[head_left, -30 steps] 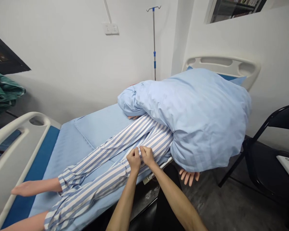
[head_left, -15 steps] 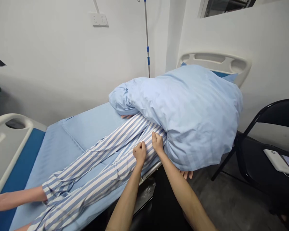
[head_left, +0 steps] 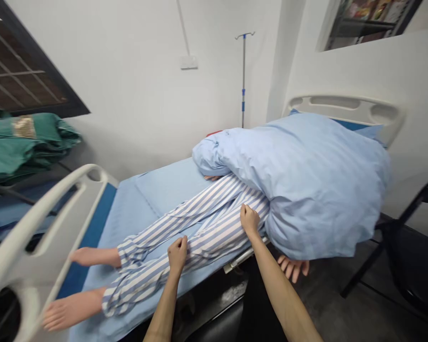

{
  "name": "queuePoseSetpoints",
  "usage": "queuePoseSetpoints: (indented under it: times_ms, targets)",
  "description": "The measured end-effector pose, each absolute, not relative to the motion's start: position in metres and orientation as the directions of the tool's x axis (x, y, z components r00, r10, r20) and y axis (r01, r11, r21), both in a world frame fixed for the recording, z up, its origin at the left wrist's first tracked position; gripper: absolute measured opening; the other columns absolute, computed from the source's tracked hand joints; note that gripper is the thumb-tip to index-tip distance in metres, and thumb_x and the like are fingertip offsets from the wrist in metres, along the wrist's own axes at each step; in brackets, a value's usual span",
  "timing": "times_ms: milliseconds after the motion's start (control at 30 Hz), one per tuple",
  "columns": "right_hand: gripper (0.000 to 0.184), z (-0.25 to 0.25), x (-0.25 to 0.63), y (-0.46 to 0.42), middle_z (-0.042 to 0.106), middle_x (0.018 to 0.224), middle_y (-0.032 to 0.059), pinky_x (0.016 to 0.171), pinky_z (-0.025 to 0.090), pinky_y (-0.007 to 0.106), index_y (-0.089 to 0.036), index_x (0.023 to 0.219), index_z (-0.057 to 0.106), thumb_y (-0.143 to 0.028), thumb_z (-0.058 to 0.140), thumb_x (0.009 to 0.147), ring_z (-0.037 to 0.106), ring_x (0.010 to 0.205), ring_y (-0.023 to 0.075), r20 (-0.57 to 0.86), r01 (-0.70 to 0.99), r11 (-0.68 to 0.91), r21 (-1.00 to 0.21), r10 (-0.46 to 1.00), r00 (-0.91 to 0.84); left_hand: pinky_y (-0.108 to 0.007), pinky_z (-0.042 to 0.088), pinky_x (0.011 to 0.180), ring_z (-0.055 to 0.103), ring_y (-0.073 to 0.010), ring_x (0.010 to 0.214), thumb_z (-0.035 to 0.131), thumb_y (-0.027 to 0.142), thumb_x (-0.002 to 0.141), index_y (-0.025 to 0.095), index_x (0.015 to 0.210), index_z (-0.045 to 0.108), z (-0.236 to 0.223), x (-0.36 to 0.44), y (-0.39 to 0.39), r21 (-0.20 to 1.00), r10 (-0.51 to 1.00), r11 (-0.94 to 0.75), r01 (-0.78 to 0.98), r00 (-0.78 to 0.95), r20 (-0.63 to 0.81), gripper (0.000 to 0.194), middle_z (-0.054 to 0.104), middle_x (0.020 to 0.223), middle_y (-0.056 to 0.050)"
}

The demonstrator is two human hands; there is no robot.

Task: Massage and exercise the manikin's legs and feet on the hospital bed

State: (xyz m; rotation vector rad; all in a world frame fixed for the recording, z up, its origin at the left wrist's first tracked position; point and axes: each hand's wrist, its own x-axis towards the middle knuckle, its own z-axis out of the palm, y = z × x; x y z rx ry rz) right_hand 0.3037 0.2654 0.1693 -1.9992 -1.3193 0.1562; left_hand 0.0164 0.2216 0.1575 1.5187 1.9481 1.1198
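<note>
L hand point(head_left: 177, 254) clenched on striped pyjama trousers point(head_left: 214, 232) at shin, R hand point(head_left: 249, 220) clenched at thigh by duvet point(head_left: 317, 185) edge. Looks like cloth adjust; next wants even pull.

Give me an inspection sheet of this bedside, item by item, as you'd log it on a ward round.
Surface: blue bed sheet, lying flat on the bed.
Job's things: striped pajamas on a lying figure, blue quilt over its upper body, bare foot showing.
Clutter: folded green cloths beyond the footboard.
Grippers: left hand closed on the pajamas' lower leg; right hand closed on the pajamas beside the quilt.
Cables: nothing seen.
Surroundings: drip stand, black folding chair, wall socket, headboard.
</note>
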Motion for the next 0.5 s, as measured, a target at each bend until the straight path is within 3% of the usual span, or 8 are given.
queuePoseSetpoints:
  times_ms: [100,200,300,400,500]
  targets:
    - [0.043,0.163,0.238,0.252,0.062,0.063,0.0067,0.059,0.018,0.03,-0.018,0.069,0.066,-0.032,0.037,0.098,0.045,0.056,0.0141,0.222,0.718,-0.148,-0.68,0.892,0.394,-0.026,0.029,0.058,0.038,-0.0123,0.055,0.042,0.051,0.077,0.021,0.048,0.035,0.156,-0.055,0.197,0.791,0.865,0.213,0.573,-0.487,0.12,0.042,0.033,0.049,0.003]
    - [0.04,0.154,0.143,0.23,0.057,0.057,0.0043,0.058,0.018,0.031,-0.02,0.061,0.06,-0.031,0.042,0.095,0.046,0.055,0.015,0.194,0.649,0.034,-0.76,0.965,0.176,-0.026,0.029,0.059,0.039,-0.013,0.056,0.043,0.048,0.077,0.021,0.048,0.037,0.154,-0.108,0.176,0.768,0.795,0.298,0.568,-0.592,0.13,0.04,0.036,0.049,0.002]
    - [0.043,0.157,0.051,0.209,0.047,0.05,0.0002,0.055,0.019,0.029,-0.021,0.052,0.046,-0.034,0.042,0.093,0.042,0.051,0.014,0.186,0.478,0.177,-0.86,0.982,-0.028,-0.026,0.028,0.059,0.04,-0.0135,0.058,0.045,0.045,0.077,0.021,0.049,0.042,0.152,-0.144,0.16,0.763,0.719,0.354,0.54,-0.679,0.146,0.037,0.039,0.051,0.001]
    - [0.047,0.174,-0.012,0.198,0.036,0.047,-0.0026,0.054,0.02,0.027,-0.021,0.049,0.033,-0.039,0.039,0.092,0.037,0.05,0.0122,0.206,0.276,0.258,-0.926,0.957,-0.203,-0.026,0.028,0.057,0.038,-0.0128,0.056,0.045,0.045,0.077,0.021,0.05,0.044,0.154,-0.162,0.151,0.827,0.667,0.334,0.453,-0.733,0.133,0.037,0.038,0.05,0.002]
    - [0.047,0.189,-0.043,0.196,0.039,0.049,-0.0021,0.055,0.023,0.028,-0.021,0.051,0.034,-0.042,0.038,0.093,0.038,0.052,0.0131,0.282,0.172,0.338,-0.925,0.916,-0.285,-0.026,0.03,0.056,0.034,-0.0116,0.054,0.046,0.049,0.078,0.022,0.049,0.039,0.159,-0.162,0.151,0.91,0.649,0.219,0.351,-0.749,0.133,0.04,0.035,0.049,0.003]
